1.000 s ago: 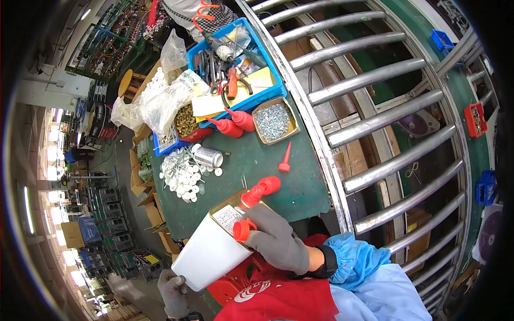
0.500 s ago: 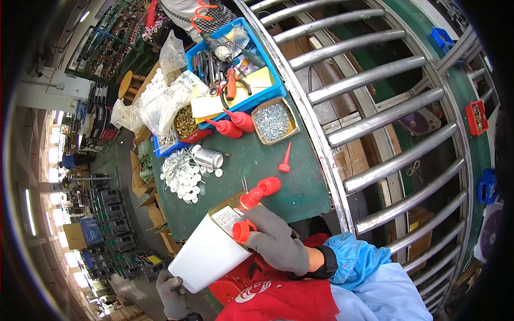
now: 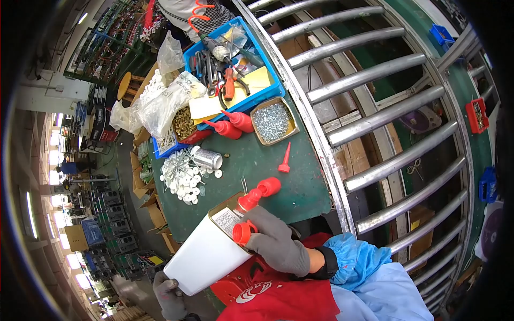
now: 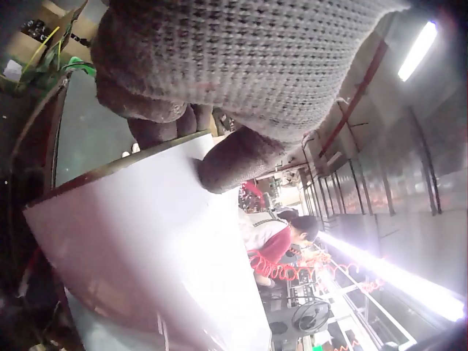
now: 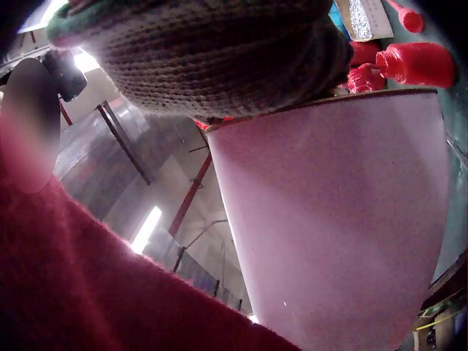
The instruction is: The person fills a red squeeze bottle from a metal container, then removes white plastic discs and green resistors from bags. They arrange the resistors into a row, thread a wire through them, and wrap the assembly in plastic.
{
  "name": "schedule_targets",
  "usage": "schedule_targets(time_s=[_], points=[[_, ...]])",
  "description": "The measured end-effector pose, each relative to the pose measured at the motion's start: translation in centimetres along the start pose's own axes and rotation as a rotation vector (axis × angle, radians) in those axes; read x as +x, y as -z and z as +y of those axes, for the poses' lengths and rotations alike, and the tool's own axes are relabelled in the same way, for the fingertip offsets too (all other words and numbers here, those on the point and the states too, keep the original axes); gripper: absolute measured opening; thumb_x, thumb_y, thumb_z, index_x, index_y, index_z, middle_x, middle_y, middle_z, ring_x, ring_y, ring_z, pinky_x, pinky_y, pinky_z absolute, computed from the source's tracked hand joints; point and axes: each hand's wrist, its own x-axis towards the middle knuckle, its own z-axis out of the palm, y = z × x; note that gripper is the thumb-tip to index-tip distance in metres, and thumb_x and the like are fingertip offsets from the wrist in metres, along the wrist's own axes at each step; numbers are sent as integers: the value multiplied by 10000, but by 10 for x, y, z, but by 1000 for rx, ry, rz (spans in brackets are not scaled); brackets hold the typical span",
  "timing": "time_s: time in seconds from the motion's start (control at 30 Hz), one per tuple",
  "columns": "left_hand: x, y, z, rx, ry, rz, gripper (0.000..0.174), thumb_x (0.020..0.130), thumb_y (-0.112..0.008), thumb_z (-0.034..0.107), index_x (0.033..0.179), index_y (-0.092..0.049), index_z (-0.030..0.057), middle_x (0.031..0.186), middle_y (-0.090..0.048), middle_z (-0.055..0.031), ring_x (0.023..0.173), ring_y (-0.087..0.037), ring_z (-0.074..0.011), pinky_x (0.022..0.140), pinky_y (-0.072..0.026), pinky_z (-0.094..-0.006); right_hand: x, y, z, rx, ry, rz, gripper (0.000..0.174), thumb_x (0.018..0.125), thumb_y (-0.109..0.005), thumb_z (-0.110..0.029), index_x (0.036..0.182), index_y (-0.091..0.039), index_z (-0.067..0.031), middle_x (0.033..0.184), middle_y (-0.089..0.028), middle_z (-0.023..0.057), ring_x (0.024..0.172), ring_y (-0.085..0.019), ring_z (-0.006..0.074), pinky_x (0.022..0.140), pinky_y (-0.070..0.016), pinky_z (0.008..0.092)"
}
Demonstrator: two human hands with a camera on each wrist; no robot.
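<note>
A white rectangular can [image 3: 206, 254] lies tilted over the near edge of the table, its red spout [image 3: 249, 201] at the mouth of a red bottle [image 3: 269, 186]. My gloved left hand [image 3: 170, 297] grips the can's bottom corner; in the left wrist view, the thumb [image 4: 238, 161] presses on its white side. At the top end, my gloved right hand [image 3: 278, 241] holds the can, with a red cap [image 3: 244, 232] at its fingertips. The handle area is hidden under this hand. The right wrist view also shows the red bottle [image 5: 424, 66] and the spout [image 5: 365, 79].
A red nozzle [image 3: 285, 159] lies on the green table [image 3: 241, 160]. Further back are two red squeeze bottles [image 3: 227, 129], a tray of small metal parts [image 3: 273, 122], white-headed pins [image 3: 184, 179], a silver can [image 3: 208, 157] and a blue tool crate [image 3: 278, 80]. Metal rollers [image 3: 385, 139] run along the right.
The can's bottom end and my left hand have shifted slightly left and nearer to me. My right hand and the spout stay almost in place.
</note>
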Motion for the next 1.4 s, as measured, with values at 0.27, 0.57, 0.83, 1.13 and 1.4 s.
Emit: schedule_targets(time_s=[0.27,0.57,0.83,1.13,1.4], points=[[12,15,-13,-39,-155,-119,317,752,-606,215,938,-581,-41,660,-578,-49,446,-461,-93,404,-385,-225,-1,-1,4,52,-66,-9,159,817,-565,-140,871,-525,5,863,-461,183,810,-494,346,731,-410,423],[20,19,-7,-59,-144,-190,304,716,-620,219,837,-580,-58,605,-573,-82,402,-447,-105,372,-368,-241,-2,-2,7,13,26,19,171,820,-565,-150,881,-525,5,856,-455,184,794,-491,351,711,-404,423],[19,17,-4,-101,-157,-90,216,703,-600,189,776,-495,16,642,-565,-81,400,-430,-106,365,-375,-256,2,2,-3,107,-147,7,170,818,-565,-131,911,-537,8,865,-458,176,794,-491,335,724,-411,412],[9,9,14,26,-134,-7,322,757,-617,235,957,-636,-17,674,-565,6,469,-410,-56,441,-315,-200,-2,2,7,46,98,25,167,827,-545,-115,920,-519,21,890,-448,178,814,-481,329,730,-403,408],[7,4,24,6,-150,-4,323,761,-614,235,981,-643,0,674,-568,7,453,-418,-50,414,-326,-196,-2,5,1,133,-39,-2,210,830,-540,-124,980,-555,22,899,-456,176,831,-492,324,746,-412,406]])
